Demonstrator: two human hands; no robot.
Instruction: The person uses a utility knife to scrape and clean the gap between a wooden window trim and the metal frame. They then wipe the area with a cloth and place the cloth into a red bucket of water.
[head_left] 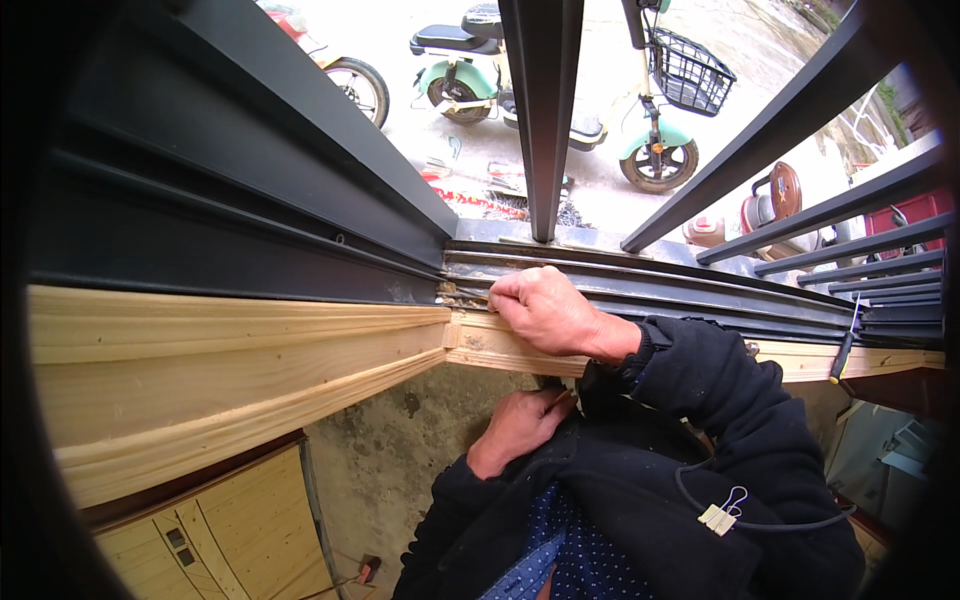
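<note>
My right hand [545, 312] is closed in a pinch at the inner left corner of the dark window track [640, 290]. Whatever its fingers hold is hidden; bits of debris [450, 292] lie in the corner beside them. Below the pale wooden sill [500, 340], close to my dark jacket [640, 480], my left hand [522, 428] has its fingers curled. A small brownish edge shows at its fingertips, too little to name.
Dark upright bars [543, 120] stand beyond the track. A screwdriver [846, 350] leans at the sill's right end. Pale wooden trim [240, 360] runs left from the corner. A binder clip [720, 515] hangs on my jacket cord. Scooters [465, 75] stand outside.
</note>
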